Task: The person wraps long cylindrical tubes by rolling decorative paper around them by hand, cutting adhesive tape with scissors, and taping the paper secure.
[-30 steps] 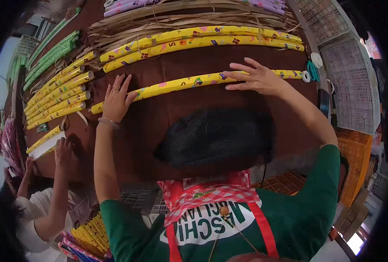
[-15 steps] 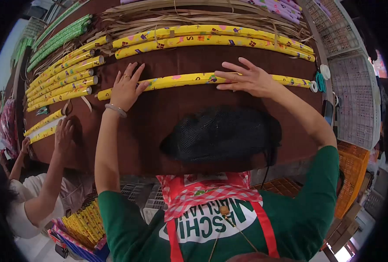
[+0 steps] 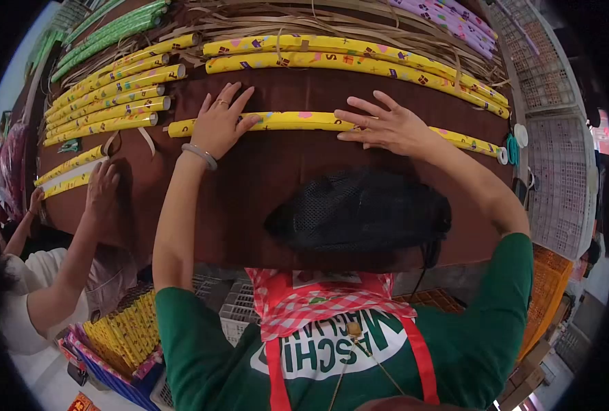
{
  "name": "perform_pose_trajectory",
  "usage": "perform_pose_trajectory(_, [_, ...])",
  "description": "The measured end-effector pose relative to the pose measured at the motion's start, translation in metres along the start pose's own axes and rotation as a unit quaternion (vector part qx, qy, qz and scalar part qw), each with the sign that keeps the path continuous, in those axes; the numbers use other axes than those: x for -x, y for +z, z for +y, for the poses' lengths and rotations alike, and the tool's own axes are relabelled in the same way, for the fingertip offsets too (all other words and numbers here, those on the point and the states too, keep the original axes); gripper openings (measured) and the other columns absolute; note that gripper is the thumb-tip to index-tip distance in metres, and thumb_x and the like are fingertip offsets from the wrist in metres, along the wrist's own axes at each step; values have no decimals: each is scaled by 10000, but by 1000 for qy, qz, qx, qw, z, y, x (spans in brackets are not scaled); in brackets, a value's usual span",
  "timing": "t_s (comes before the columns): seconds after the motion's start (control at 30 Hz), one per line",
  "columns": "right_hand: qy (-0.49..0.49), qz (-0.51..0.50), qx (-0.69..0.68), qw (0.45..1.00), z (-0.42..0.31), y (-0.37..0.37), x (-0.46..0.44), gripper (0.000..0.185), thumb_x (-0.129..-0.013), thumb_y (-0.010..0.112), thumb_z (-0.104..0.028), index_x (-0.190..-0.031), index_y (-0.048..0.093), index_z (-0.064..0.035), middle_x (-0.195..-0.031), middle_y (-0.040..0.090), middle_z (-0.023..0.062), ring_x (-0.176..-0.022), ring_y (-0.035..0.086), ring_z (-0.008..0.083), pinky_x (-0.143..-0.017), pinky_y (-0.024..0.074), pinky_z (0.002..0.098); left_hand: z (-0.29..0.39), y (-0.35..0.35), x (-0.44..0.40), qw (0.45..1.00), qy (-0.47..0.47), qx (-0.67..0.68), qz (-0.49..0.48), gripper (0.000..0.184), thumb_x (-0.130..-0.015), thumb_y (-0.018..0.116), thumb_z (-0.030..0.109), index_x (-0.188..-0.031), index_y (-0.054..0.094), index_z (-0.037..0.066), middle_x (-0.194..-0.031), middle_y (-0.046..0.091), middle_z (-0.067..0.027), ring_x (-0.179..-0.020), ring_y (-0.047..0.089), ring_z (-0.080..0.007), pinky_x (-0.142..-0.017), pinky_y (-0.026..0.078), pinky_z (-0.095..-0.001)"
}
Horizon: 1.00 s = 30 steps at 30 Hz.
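**Long roll: light, slick, easily dented**

Yellow patterned roll point(image 3: 297, 122) lies across the bench point(image 3: 249, 198). Left hand point(image 3: 216, 130) and right hand point(image 3: 393, 129) rest apart on it, fingers spread, unclamped. Judged light, fairly stiff, likely to crease if squeezed. Advised hold: loosely, near both ends.

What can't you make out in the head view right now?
All head view:
- Held roll: stretch beneath the right hand, hidden by it.
- Left hand: palm hidden by its back; pressure can't be told.
- Purple rolls: far ends, cut off by top edge.
- Green item: too small.
- Black mesh: contents, if any, hidden by dark fabric.
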State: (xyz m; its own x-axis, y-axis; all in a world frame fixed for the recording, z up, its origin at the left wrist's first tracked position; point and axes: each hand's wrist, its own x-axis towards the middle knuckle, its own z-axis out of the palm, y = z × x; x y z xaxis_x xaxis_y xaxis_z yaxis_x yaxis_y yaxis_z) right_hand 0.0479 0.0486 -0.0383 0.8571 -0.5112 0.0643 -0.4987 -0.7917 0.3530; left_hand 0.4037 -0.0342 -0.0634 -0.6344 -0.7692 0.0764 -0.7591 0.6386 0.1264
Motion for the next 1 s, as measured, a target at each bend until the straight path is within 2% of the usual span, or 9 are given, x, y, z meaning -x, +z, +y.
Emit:
perform_pose_trajectory(0.1, [-29,-24,-93,995,10,-19,6,610,-804,604,-451,-1371,398,-365,-1530,204,-48,-1412,164,206,-1144,38,463,-1,2,0,1000,-4,-6,0,578,-919,437,521,-1381,408,175,-1411,392,-93,-1331,350,-259,-1074,284,-479])
perform_pose_trajectory(0.2, [119,-63,-113,984,8,-37,-2,678,-774,617,-491,-1389,362,-363,-1531,207,0,-1404,190,215,-1130,66,497,-1,5,0,1000,-1,-25,10,581,-917,429,532,-1378,414,178,-1403,403,-91,-1325,361,-255,-1075,284,-476])
perform_pose_trajectory(0.47, [-21,-31,35,999,5,-4,32,652,-797,601,-486,-1391,363,-362,-1530,211,-30,-1417,158,215,-1129,1,502,-1,5,-1,1000,-6,-26,1,582,-919,405,551,-1373,428,187,-1397,412,-97,-1328,358,-254,-1076,282,-481])
perform_pose_trajectory(0.5, [-9,-17,-11,1000,6,-17,28,644,-815,591,-477,-1399,362,-332,-1530,214,-13,-1416,161,221,-1127,-3,510,-1,4,-2,1000,-6,-25,3,582,-919,405,551,-1373,428,187,-1397,412,-97,-1328,358,-254,-1076,282,-481])
perform_pose_trajectory(0.6, [166,-53,-90,981,4,-23,24,694,-799,590,-507,-1418,341,-318,-1533,203,27,-1422,142,232,-1121,-30,529,0,5,-1,1000,-8,-22,3,585,-917,402,556,-1372,428,188,-1400,412,-93,-1330,356,-252,-1075,284,-481])
perform_pose_trajectory(0.73, [77,-39,17,996,5,-15,30,779,-773,579,-544,-1451,271,-315,-1540,180,-17,-1429,116,226,-1125,-44,529,1,3,1,1000,-4,-25,5,596,-911,399,569,-1369,430,189,-1406,408,-92,-1329,357,-253,-1072,289,-483])
perform_pose_trajectory(0.8, [-14,-79,88,993,6,-16,34,759,-787,569,-537,-1450,249,-354,-1538,181,-49,-1428,120,208,-1129,-63,521,1,4,2,1000,-1,-28,10,601,-908,399,575,-1368,432,189,-1407,407,-92,-1328,357,-252,-1071,291,-482])
perform_pose_trajectory(0.93, [-11,2,94,996,5,-27,20,728,-805,593,-479,-1444,278,-328,-1531,201,-53,-1421,141,195,-1139,-50,493,-1,7,-2,999,-8,-31,7,606,-908,394,582,-1365,434,187,-1404,411,-90,-1328,357,-253,-1072,291,-482])
perform_pose_trajectory(1.0, [100,2,-47,994,-3,-33,-2,701,-786,633,-463,-1410,360,-294,-1524,225,-13,-1409,174,215,-1133,-12,491,0,6,-1,1000,-8,-29,2,606,-908,393,582,-1364,436,185,-1401,414,-89,-1328,357,-253,-1073,290,-482])
